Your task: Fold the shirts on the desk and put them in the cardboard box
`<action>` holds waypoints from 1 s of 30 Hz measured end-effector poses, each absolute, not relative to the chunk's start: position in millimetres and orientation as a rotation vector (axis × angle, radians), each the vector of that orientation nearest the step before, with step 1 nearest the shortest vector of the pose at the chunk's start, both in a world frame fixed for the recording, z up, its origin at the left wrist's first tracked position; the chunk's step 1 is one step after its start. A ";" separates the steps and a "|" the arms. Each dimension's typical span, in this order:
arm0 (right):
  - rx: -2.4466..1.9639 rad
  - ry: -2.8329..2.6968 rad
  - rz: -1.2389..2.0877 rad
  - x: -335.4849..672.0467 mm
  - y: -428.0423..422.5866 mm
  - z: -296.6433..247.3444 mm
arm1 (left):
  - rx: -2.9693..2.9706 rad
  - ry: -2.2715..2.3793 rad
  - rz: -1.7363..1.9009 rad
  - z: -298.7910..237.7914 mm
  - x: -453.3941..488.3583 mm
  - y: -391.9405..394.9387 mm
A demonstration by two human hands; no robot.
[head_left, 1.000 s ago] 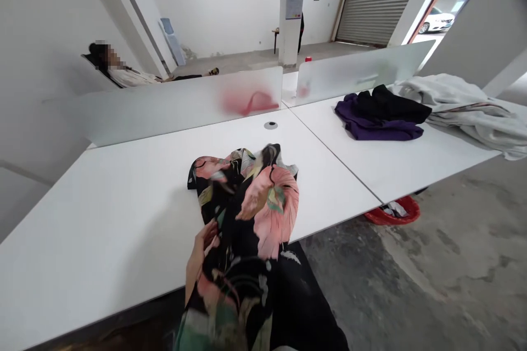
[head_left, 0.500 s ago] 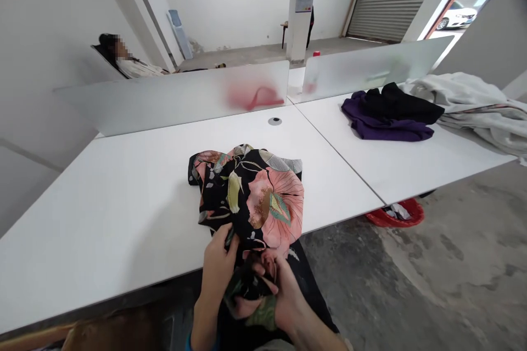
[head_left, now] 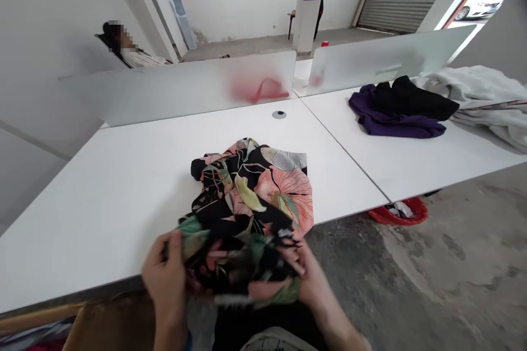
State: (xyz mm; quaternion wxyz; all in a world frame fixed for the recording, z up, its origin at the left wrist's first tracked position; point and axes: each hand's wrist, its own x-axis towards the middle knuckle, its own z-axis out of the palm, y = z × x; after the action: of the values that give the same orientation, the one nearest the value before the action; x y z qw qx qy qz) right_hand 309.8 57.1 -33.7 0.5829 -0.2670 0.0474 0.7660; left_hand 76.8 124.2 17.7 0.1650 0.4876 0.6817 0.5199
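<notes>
A black garment with large pink flowers [head_left: 284, 186] lies crumpled at the front of the white table, its near part lifted over the edge. My left hand [head_left: 167, 263] pinches the garment's left side between thumb and fingers. On the right, my right hand [head_left: 307, 269] grips the opposite side, its fingers partly covered by the fabric. Between both hands the cloth is stretched sideways and blurred by motion. Which part of the garment they hold, I cannot tell.
Folded purple cloth [head_left: 401, 120] and black cloth [head_left: 411, 98] lie on the right table beside a white fabric heap [head_left: 486, 88]. Frosted dividers [head_left: 185, 88] run behind. A red-lined bin [head_left: 418, 213] stands below. Beyond the divider a person [head_left: 140, 57] reclines.
My left hand has moved left and my right hand slightly right, spreading the near part of the garment between them. The camera view has tilted down a little.
</notes>
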 end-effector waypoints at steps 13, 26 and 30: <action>-0.360 0.551 0.989 444.3 14.4 -37.5 | 0.678 1.975 2.062 15.4 15.6 124.1; -1.458 -1.539 0.524 327.3 98.8 -22.2 | 2.761 1.330 0.627 -21.7 129.8 129.0; -1.688 -2.114 0.162 324.0 128.2 -28.7 | 2.834 1.421 0.428 -39.7 122.8 153.6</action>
State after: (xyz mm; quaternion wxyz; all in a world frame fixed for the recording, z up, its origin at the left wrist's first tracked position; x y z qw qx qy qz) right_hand 324.0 128.2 -28.7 0.2141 -0.6084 -0.7620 0.0583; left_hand 122.8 153.6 -39.7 -0.0285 0.8856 0.4439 0.1338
